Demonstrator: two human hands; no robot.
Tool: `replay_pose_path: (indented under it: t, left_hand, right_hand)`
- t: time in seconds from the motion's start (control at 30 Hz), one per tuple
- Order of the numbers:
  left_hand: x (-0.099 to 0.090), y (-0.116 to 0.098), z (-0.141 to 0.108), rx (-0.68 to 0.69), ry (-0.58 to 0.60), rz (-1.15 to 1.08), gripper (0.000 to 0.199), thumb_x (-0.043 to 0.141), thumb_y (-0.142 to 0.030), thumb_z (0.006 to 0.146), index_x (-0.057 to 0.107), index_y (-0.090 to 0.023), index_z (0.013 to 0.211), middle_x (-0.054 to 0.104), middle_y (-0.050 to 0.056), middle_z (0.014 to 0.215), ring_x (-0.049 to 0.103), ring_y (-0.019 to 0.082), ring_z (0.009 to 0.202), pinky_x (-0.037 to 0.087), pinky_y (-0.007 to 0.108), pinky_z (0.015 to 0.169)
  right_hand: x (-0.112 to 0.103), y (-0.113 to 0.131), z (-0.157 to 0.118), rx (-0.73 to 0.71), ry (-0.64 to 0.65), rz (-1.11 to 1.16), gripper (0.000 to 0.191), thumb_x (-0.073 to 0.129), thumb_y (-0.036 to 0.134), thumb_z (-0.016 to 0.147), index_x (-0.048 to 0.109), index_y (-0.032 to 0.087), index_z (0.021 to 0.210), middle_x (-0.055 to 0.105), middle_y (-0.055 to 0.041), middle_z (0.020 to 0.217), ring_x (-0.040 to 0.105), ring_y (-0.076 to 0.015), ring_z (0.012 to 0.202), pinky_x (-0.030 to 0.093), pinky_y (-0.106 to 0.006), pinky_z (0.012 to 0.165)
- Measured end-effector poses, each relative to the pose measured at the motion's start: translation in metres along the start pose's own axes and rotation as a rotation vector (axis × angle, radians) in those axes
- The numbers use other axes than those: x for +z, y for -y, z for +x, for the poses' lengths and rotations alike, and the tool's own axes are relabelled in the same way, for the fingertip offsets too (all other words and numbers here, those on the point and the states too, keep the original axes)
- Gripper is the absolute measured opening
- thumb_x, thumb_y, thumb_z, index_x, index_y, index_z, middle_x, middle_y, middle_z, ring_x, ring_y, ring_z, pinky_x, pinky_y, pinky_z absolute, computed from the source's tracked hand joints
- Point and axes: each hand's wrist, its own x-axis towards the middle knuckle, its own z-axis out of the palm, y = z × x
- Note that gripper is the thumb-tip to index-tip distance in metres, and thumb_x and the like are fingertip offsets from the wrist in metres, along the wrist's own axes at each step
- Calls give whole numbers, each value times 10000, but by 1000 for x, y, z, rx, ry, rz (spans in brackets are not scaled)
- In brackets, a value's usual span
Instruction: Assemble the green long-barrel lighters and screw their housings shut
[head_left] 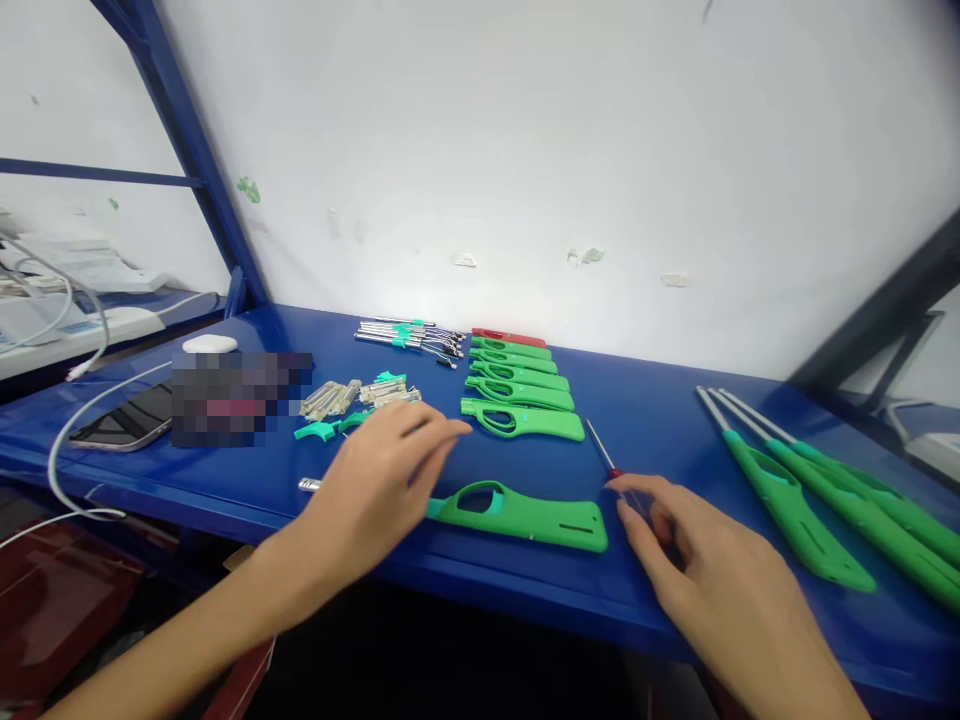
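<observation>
Blue bench (pixel 660 420), left hand (pixel 375 480) open over green lighter shell (pixel 525 515), right hand (pixel 697 560) pinching screwdriver (pixel 604 455).

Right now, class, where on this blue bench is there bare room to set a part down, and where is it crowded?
Bare blue bench lies between the stacked green handle shells and the assembled green lighters. Another strip runs along the back by the wall. It is crowded left of the left hand: small metal parts, phone, cable.

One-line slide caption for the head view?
Left hand over a green lighter on the blue bench; right hand touching a small screwdriver.
</observation>
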Motion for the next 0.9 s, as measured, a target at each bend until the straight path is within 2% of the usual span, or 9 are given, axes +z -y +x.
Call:
replay_pose_path:
  t: [0.1,0.2,0.3,0.4,0.53,0.63,0.7,0.8,0.9]
  left_hand:
    - [-8,27,20,-173,171,141,236,595,-218,1054,789,-172,1180,761,105,1100,639,298,1025,515,431,919]
    - [-11,50,36,-218,299,160,173,677,-259,990,829,-185,1024,771,107,1005,646,326,982,524,433,848]
    - [-12,60,44,-244,407,173,163,702,-288,953,841,-202,942,773,111,975,664,337,991,526,422,832]
    - [-12,60,48,-260,472,186,147,702,-275,923,834,-213,902,773,106,971,674,331,995,518,400,815]
    - [-7,59,50,-268,487,203,154,659,-207,905,798,-215,838,755,110,955,669,330,971,478,362,723]
    - [-3,59,52,-255,461,197,166,626,-171,907,755,-203,808,735,116,932,663,323,940,440,344,679]
    - [-4,56,53,-247,422,177,163,599,-160,921,724,-193,821,730,110,905,665,309,910,432,337,675]
    - [-10,42,54,-237,351,107,148,560,-171,962,686,-188,887,732,66,850,666,243,782,441,313,661]
    - [-14,14,50,-205,300,0,139,560,-229,1023,692,-199,995,737,9,825,655,177,685,475,272,644]
  right_hand:
    - [-1,3,0,13,7,8,306,496,510,1031,734,366,1159,683,47,698,682,-199,557,454,-317,520]
    - [-4,4,0,23,-4,64,317,471,485,1044,746,366,1145,808,37,886,775,-211,693,517,-325,593]
    - [-6,4,0,40,-30,119,321,474,486,1049,764,369,1123,845,44,1034,821,-222,844,569,-328,698]
    - [-7,4,0,60,-44,177,327,518,516,1033,797,360,1103,853,34,1083,829,-230,897,595,-316,736]
    - [-8,5,-1,138,-46,290,377,587,607,996,833,337,1091,843,12,938,807,-200,774,594,-259,628]
    - [-11,8,-1,194,-51,401,418,682,649,923,836,320,1130,780,11,804,762,-176,655,525,-222,477]
    - [-13,11,-2,207,-79,459,421,737,632,885,835,313,1141,735,19,752,731,-162,605,491,-211,436]
    - [-17,16,-6,213,-224,472,364,752,593,894,839,307,1101,721,19,737,682,-140,568,506,-213,472]
    - [-20,18,-14,260,-480,470,292,745,537,942,813,288,1078,694,13,732,620,-130,562,512,-250,540]
